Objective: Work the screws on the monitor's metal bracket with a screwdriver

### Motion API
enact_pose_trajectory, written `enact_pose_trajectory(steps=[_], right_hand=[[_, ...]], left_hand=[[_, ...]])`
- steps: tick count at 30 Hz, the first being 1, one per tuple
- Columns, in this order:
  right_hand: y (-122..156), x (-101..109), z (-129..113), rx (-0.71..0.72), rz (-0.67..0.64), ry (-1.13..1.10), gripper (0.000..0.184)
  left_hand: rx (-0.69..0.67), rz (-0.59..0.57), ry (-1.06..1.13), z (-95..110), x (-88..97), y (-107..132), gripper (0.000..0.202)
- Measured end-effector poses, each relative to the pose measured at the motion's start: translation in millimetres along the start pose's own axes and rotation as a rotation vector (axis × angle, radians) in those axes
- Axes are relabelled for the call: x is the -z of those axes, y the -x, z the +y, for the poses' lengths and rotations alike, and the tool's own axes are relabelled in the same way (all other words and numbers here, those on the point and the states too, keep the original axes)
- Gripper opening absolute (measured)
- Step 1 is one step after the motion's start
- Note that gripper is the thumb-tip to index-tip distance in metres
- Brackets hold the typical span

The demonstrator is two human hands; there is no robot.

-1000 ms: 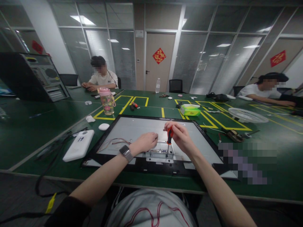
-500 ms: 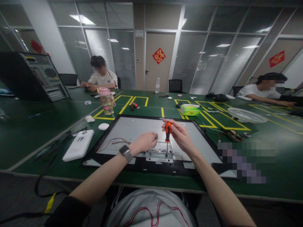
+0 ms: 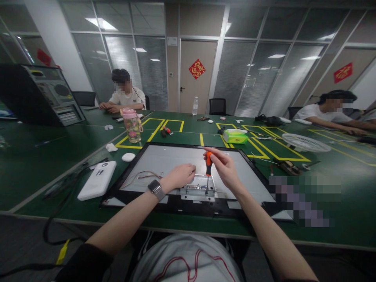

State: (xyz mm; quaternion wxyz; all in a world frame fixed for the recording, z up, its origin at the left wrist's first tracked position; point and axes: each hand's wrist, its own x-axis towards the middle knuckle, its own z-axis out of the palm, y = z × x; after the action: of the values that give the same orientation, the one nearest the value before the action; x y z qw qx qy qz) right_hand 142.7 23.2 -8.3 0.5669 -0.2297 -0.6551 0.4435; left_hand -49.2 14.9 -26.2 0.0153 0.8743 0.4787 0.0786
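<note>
A large flat screen panel [image 3: 164, 156] with a black frame lies on the table in front of me. Near its front edge sits a metal bracket [image 3: 198, 197]. My right hand [image 3: 221, 164] grips the orange and black handle of a screwdriver [image 3: 208, 166], which stands upright with its tip down on the bracket's right part. My left hand [image 3: 181, 175] rests at the bracket's left side, its fingers curled; what they hold, if anything, is hidden. Thin wires [image 3: 141, 175] run over the panel left of that hand.
A white power bank [image 3: 97, 181] and black cables lie to the left. Behind the panel stand a pink-lidded bottle [image 3: 133, 127] and a green packet [image 3: 235, 136]. On the right are a white round grille [image 3: 305, 142] and a small device [image 3: 289, 167]. Two people sit across the table.
My right hand's fingers have shifted slightly around the screwdriver's handle. The screwdriver stays upright on the bracket, and my left hand keeps its place.
</note>
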Motion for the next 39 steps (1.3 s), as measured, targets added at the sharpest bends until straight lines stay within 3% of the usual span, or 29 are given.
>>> enact_pose_trajectory(steps=[4,10,17,23,31,39], right_hand=[[-0.3,-1.2,-1.3,0.042,0.065,0.01,0.014],[-0.6,-2.7,-4.4,-0.064,0.059,-0.107,0.026],[-2.1,-3.0,-2.2,-0.029,0.092,-0.139,0.018],[-1.8,-6.4,-10.7,-0.152,0.012,-0.287,0.026],[-1.6,-5.9,-9.3,-0.129,0.058,-0.29,0.022],[-2.1,-7.1,-12.4,-0.154,0.002,-0.28,0.027]], left_hand=[[-0.016,0.015,-0.005,-1.1,-1.6,-0.1,0.026],[-0.017,0.021,-0.004,-2.2,-3.3,-0.6,0.027],[-0.022,0.036,-0.004,-3.5,-4.5,-0.2,0.027],[0.005,0.013,0.022,0.3,-0.6,0.1,0.027],[-0.003,0.011,0.018,-1.6,-1.9,-0.2,0.026],[-0.005,0.017,0.03,-1.9,-2.5,-0.3,0.028]])
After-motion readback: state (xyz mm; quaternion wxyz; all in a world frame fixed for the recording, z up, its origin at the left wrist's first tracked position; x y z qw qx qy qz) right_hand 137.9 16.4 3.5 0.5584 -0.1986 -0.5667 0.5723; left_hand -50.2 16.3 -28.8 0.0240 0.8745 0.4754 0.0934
